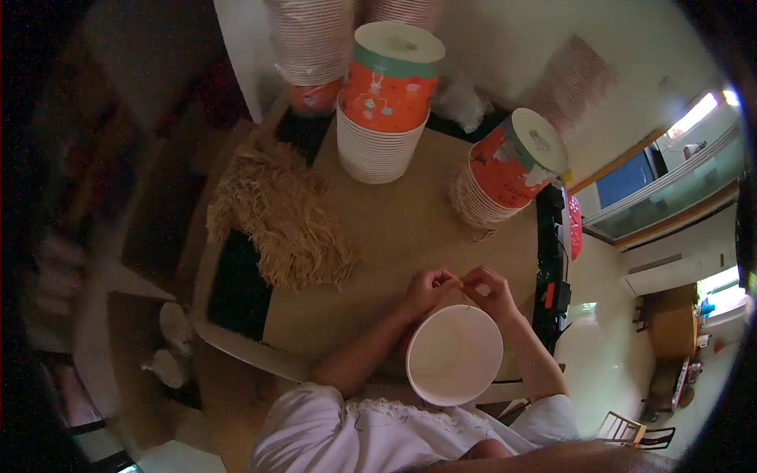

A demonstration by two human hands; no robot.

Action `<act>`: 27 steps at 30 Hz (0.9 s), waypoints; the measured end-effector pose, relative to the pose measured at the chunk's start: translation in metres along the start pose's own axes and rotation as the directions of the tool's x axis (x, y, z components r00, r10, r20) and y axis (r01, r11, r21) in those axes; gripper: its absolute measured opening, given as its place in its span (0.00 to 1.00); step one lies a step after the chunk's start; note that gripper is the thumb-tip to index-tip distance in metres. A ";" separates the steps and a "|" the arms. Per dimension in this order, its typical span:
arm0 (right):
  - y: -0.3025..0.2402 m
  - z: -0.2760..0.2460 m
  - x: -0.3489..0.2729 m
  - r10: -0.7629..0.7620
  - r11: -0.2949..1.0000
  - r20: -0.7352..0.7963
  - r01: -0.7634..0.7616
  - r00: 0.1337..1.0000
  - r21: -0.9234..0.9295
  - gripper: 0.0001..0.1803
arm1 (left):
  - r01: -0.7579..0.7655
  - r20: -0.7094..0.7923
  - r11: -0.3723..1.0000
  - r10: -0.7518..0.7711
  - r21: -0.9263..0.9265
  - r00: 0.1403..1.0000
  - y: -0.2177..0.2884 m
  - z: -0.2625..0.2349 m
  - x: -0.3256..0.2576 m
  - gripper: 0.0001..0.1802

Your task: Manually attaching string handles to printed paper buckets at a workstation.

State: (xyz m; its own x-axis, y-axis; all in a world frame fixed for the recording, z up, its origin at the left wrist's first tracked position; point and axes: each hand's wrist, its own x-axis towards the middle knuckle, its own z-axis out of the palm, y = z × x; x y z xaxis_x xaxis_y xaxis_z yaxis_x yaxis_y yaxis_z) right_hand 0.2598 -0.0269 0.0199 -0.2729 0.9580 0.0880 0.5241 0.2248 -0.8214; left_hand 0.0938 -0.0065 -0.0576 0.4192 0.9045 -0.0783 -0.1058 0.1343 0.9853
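A round paper bucket [455, 356], white inside, stands at the table's near edge against my body, its opening facing up. Just beyond its far rim, my left hand [430, 292] and my right hand [490, 293] meet with fingertips pinched together. Between them runs a thin tan cord, mostly covered by the fingers, by the bucket's rim. To the left lies a loose heap of tan cords [288, 217] with frayed-looking ends. Behind my hands rises a stack of nested buckets [382, 154], topped by an upside-down orange and green one [392, 94].
A second bucket stack [505, 169] with an orange upper bucket leans at the right. Tall wrapped stacks [307, 39] and a clear plastic bag [461, 102] line the back. Brown board [410, 213] covers the tabletop. A small black and red device [557, 296] sits at the right edge.
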 end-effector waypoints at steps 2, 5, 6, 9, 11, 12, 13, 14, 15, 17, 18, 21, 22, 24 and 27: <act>0.002 0.001 -0.001 0.004 1.000 0.009 -0.004 1.000 0.020 0.07 | 0.020 0.040 0.998 -0.018 -0.056 0.999 -0.002 0.001 0.002 0.10; 0.008 0.003 0.000 -0.002 0.998 0.017 0.001 1.000 0.055 0.08 | 0.052 0.126 0.996 -0.042 -0.074 0.991 -0.005 0.001 0.005 0.12; 0.010 0.004 0.000 -0.011 0.997 0.015 0.010 1.000 0.070 0.08 | 0.061 0.120 0.993 -0.049 -0.101 0.992 -0.011 0.001 0.006 0.11; 0.019 0.005 -0.003 -0.038 0.995 -0.029 0.040 0.999 0.090 0.08 | 0.099 0.107 0.990 -0.087 -0.105 0.990 -0.010 0.004 0.008 0.09; 0.021 0.004 -0.004 -0.067 0.994 -0.041 0.071 0.997 0.086 0.08 | 0.126 0.098 0.989 -0.118 -0.083 0.988 -0.010 0.005 0.010 0.08; 0.022 0.003 -0.004 -0.099 0.992 -0.048 0.102 0.994 0.077 0.08 | 0.115 0.117 0.989 -0.104 -0.094 0.988 -0.011 0.005 0.010 0.07; 0.021 0.004 -0.005 -0.098 0.992 -0.052 0.102 0.994 0.080 0.08 | 0.104 0.135 0.989 -0.089 -0.104 0.987 -0.012 0.004 0.010 0.07; 0.019 0.005 -0.005 -0.086 0.991 -0.069 0.092 0.994 0.094 0.08 | 0.105 0.138 0.989 -0.091 -0.099 0.986 -0.014 0.004 0.010 0.07; 0.018 0.006 -0.005 -0.073 0.991 -0.086 0.082 0.994 0.107 0.08 | 0.107 0.129 0.986 -0.090 -0.129 0.987 -0.015 0.004 0.010 0.07; 0.018 0.005 -0.006 -0.075 0.990 -0.084 0.084 0.994 0.110 0.08 | 0.112 0.127 0.981 -0.093 -0.156 0.988 -0.012 0.006 0.010 0.07; 0.017 0.004 -0.006 -0.080 0.990 -0.076 0.088 0.994 0.111 0.08 | 0.194 0.095 0.954 -0.177 -0.227 0.980 -0.010 0.007 0.009 0.06; 0.009 0.002 -0.001 -0.155 0.986 -0.111 0.160 0.982 0.043 0.08 | 0.326 0.120 0.920 -0.307 -0.218 0.944 0.003 -0.001 0.007 0.08; 0.008 0.001 -0.001 -0.154 0.986 -0.113 0.160 0.981 0.043 0.08 | 0.372 0.162 0.918 -0.350 -0.137 0.923 0.005 -0.006 0.006 0.09; 0.008 -0.001 -0.002 -0.112 0.990 -0.069 0.118 0.991 0.078 0.09 | 0.317 0.178 0.941 -0.294 -0.117 0.939 0.003 -0.010 0.005 0.10; 0.007 -0.002 0.002 -0.154 0.983 -0.052 0.158 0.987 0.089 0.08 | 0.197 0.164 0.977 -0.181 -0.084 0.970 -0.007 -0.011 0.005 0.12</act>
State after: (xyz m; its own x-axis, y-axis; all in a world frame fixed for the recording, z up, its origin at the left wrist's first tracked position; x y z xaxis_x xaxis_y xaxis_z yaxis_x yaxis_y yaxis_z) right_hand 0.2645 -0.0230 0.0156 -0.3077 0.9200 0.2428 0.4007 0.3568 -0.8439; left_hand 0.0863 0.0014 -0.0669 0.5738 0.7862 -0.2294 -0.0968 0.3433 0.9342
